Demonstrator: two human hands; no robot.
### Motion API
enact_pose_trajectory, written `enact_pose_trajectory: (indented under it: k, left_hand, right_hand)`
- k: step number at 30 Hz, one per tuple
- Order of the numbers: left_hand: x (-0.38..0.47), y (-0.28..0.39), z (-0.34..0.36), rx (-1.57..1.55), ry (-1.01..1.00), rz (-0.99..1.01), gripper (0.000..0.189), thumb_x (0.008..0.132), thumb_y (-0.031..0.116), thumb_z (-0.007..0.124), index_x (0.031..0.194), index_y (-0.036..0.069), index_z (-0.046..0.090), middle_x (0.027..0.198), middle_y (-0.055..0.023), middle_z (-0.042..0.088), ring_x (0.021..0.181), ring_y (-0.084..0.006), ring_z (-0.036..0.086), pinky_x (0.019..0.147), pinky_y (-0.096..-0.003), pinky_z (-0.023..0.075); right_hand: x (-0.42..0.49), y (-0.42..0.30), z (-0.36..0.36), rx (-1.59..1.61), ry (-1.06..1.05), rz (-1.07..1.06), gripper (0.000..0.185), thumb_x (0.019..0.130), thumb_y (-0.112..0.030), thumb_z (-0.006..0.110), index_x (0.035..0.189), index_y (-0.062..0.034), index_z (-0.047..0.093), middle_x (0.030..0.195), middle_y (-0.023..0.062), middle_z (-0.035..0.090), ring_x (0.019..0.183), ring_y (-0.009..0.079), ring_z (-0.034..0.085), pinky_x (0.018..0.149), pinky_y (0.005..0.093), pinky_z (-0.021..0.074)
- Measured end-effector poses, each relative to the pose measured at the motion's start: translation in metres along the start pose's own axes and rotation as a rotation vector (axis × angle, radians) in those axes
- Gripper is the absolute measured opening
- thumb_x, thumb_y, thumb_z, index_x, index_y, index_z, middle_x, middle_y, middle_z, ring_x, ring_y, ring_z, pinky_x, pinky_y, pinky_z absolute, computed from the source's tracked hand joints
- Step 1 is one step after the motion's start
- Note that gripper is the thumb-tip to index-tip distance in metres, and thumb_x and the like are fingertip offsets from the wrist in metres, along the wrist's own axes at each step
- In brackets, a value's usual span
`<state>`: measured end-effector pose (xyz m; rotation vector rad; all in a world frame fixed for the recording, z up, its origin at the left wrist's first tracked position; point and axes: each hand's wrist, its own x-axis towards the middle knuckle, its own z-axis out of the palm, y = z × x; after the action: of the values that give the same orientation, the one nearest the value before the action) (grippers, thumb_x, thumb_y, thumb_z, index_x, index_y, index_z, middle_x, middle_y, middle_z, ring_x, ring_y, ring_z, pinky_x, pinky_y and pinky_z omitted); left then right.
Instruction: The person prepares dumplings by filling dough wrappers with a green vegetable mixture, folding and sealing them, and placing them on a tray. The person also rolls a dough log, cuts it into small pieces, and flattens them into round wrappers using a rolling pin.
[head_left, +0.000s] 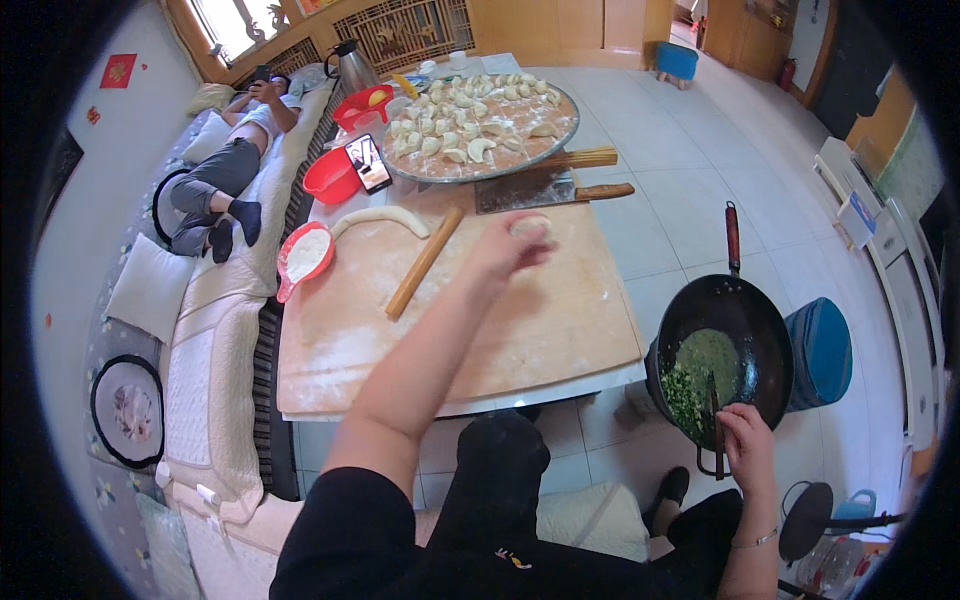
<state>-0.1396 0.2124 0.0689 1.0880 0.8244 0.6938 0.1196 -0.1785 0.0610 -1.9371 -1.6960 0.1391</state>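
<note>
Over the wooden board (555, 300), my left hand (517, 244) is raised with a pale piece of dough (531, 223) at its fingers, a little blurred. My right hand (746, 442) grips dark chopsticks (716, 427) whose tips are in the wok (765, 352), among chopped green filling (686, 394). On the board lie a wooden rolling pin (424, 264) and a curved dough rope (382, 215). A cleaver (529, 193) rests at the board's far edge. Beyond it, a round floured tray (574, 124) holds several dumplings (480, 148).
A red scoop of flour (307, 253) sits at the board's left edge, near a red bowl (330, 178) and a phone (367, 163). A blue stool (821, 352) stands right of the wok. Another person (225, 165) lies on the sofa at left.
</note>
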Motion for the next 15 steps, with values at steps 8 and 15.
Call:
enact_pose_trajectory:
  k: [8, 15]
  left_hand:
    - [0.096, 0.039, -0.117, 0.176, 0.351, 0.13, 0.031, 0.084, 0.015, 0.074, 0.114, 0.01, 0.066, 0.089, -0.0038, 0.069, 0.073, -0.0117, 0.062, 0.056, -0.0271, 0.0487]
    - [0.143, 0.059, -0.207, 0.828, 0.777, 0.327, 0.036, 0.077, 0.021, 0.078, 0.107, 0.004, 0.069, 0.093, -0.0106, 0.072, 0.08, -0.018, 0.069, 0.07, -0.0336, 0.0539]
  right_hand:
    - [0.016, -0.006, 0.014, -0.019, 0.034, 0.017, 0.027, 0.073, 0.007, 0.063, 0.097, -0.006, 0.067, 0.1, 0.0138, 0.065, 0.091, 0.0337, 0.065, 0.078, 0.0389, 0.0532]
    - [0.017, 0.003, 0.028, -0.016, -0.011, 0.109, 0.027, 0.074, 0.006, 0.062, 0.099, -0.0044, 0.067, 0.099, 0.014, 0.065, 0.09, 0.0334, 0.065, 0.078, 0.0391, 0.053]
